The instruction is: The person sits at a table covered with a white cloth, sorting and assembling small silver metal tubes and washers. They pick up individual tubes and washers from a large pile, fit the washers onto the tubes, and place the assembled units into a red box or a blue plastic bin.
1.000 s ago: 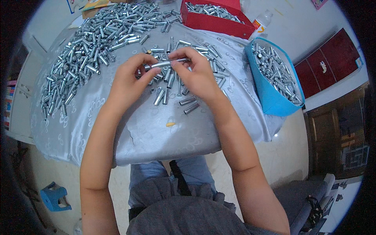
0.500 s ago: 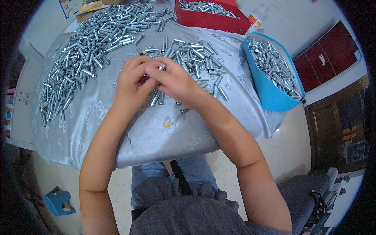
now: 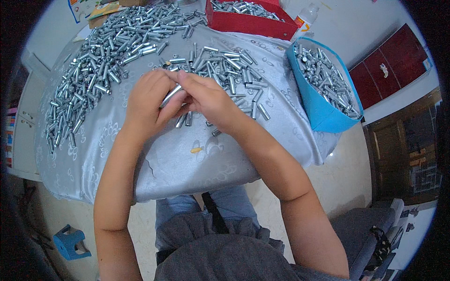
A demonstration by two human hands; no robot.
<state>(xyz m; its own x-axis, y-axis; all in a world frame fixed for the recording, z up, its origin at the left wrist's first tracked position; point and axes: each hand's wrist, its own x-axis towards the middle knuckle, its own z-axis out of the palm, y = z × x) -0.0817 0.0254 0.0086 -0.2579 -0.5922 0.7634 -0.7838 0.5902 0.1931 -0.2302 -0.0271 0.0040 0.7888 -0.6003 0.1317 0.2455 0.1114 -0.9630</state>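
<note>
Hands: left hand point(image 3: 147, 100) and right hand point(image 3: 206, 98) pinch shiny metal cylinder point(image 3: 170, 95) | glossy grey cloth point(image 3: 187, 159)

a: metal tube point(image 3: 171, 95) mostly buried between left hand point(image 3: 147, 100) and right hand point(image 3: 206, 98), ends hidden.
b: red tray point(image 3: 248, 21) cut off at top edge.

The person's left hand point(image 3: 149, 100) and right hand point(image 3: 206, 96) are bare, forearms uncovered, with a grey top and light blue jeans worn below.
</note>
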